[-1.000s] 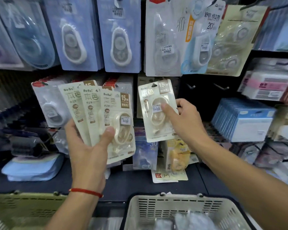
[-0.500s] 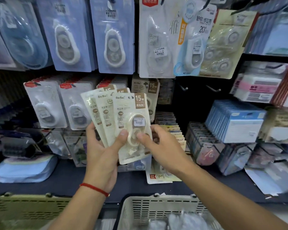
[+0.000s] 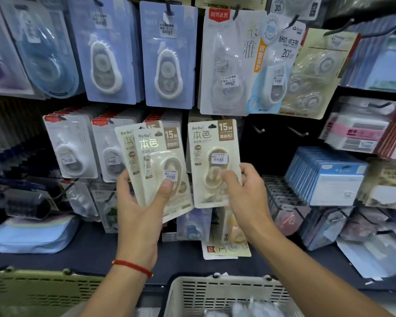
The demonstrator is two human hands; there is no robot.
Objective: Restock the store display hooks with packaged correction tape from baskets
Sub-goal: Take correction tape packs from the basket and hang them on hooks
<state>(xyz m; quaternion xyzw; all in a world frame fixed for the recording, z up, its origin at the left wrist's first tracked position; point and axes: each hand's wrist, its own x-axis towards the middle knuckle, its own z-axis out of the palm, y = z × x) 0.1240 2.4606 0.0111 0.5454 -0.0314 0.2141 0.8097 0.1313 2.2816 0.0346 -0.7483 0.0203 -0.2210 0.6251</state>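
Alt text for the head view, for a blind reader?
The right hand holds one cream correction tape pack up by the display, while the left hand grips a fan of matching packs. A white basket sits below.

Even, cool overhead store light falls on the display, glaring off the foil lettering of the front cream pack [image 3: 157, 161]. Packs hung above it bend outward with wide-angle distortion; goods far to its right are smeared; the shelf below sits in shadow.
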